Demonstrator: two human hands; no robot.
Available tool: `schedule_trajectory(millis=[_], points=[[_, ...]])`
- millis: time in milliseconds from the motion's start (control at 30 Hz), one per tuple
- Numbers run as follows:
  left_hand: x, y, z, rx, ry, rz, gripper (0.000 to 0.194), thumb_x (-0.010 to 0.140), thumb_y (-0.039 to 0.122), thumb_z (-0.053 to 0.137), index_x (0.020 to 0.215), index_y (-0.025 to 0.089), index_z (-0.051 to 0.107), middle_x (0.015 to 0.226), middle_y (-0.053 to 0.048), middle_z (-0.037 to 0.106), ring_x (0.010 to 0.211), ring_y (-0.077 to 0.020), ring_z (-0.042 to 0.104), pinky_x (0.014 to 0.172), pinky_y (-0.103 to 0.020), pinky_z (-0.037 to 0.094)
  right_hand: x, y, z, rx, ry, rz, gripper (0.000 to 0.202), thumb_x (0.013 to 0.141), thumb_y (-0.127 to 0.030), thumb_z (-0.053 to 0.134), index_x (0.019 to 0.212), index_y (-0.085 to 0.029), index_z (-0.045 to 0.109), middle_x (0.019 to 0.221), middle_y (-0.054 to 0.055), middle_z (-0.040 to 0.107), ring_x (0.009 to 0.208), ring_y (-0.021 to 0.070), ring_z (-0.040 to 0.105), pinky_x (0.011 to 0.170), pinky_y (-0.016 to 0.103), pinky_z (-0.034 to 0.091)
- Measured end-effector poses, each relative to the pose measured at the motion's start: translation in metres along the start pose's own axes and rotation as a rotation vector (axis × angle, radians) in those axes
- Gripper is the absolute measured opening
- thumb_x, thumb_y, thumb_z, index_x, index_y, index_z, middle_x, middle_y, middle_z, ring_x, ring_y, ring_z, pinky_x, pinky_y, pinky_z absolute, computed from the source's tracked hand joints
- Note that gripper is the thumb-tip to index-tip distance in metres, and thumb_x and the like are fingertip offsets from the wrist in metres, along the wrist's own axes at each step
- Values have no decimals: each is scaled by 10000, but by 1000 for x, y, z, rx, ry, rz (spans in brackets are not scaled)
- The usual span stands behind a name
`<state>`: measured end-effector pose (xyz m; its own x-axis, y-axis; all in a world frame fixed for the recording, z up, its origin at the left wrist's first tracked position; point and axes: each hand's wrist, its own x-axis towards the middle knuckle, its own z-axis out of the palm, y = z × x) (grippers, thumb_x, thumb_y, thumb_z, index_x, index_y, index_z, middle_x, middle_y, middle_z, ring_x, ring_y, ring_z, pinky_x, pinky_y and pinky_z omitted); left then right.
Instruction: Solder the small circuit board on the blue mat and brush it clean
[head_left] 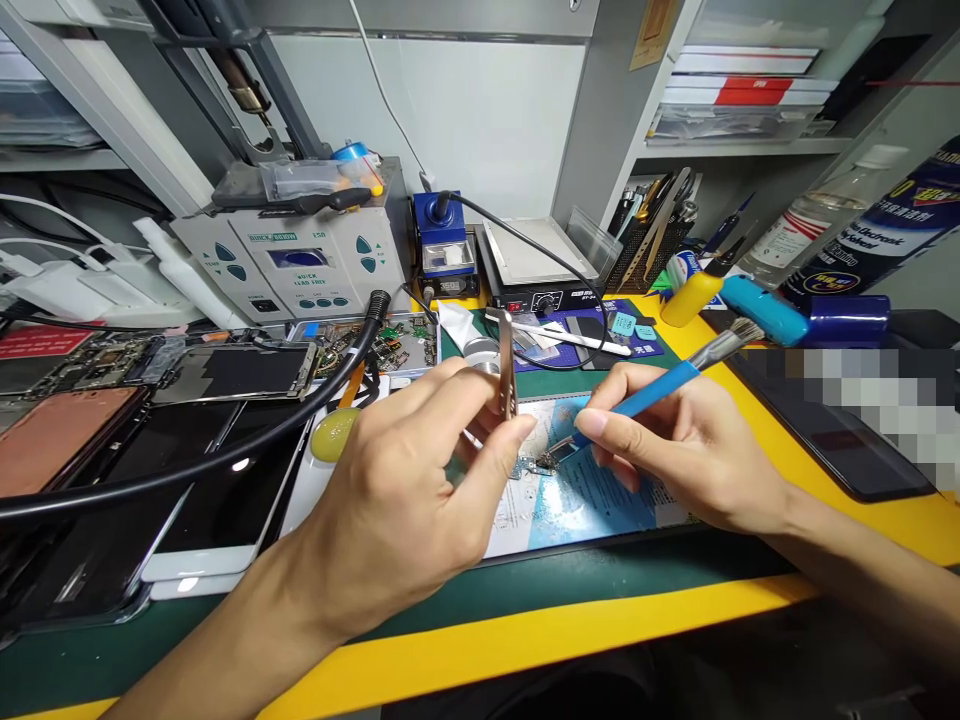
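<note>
My left hand (420, 470) is closed on a pair of copper-brown tweezers (507, 365), pinched between thumb and fingers. Their tips are hidden behind the thumb. My right hand (690, 440) grips a blue-handled brush (656, 392) like a pen. Grey bristles (727, 340) stick out at its upper right end, and its lower metal end reaches down to a small circuit board (525, 467). That board lies between my hands on a blue and white printed sheet (585, 515); whether the tweezers touch it I cannot tell.
Several phones and phone parts (225, 490) lie at left, crossed by a thick black hose (315, 410). Behind stand a hot-air station (300, 260), a blue soldering unit (445, 240) and a heating plate (536, 262). Bottles (817, 220) and a dark phone (840, 430) are at right.
</note>
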<state>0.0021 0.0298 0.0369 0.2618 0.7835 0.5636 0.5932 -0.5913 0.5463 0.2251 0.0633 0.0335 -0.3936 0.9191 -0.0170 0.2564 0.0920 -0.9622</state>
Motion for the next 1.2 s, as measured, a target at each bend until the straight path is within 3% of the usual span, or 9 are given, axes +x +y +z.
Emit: schedule_trajectory(millis=[1200], points=[[0, 1, 1, 6, -5, 11, 49, 893, 151, 644, 865, 111, 644, 799, -25, 607, 696, -112, 569, 655, -243, 507, 3, -3, 2, 0, 21, 14, 314, 793, -431, 788, 726, -183, 607, 530, -27, 600, 387, 84, 465, 358, 202, 336]])
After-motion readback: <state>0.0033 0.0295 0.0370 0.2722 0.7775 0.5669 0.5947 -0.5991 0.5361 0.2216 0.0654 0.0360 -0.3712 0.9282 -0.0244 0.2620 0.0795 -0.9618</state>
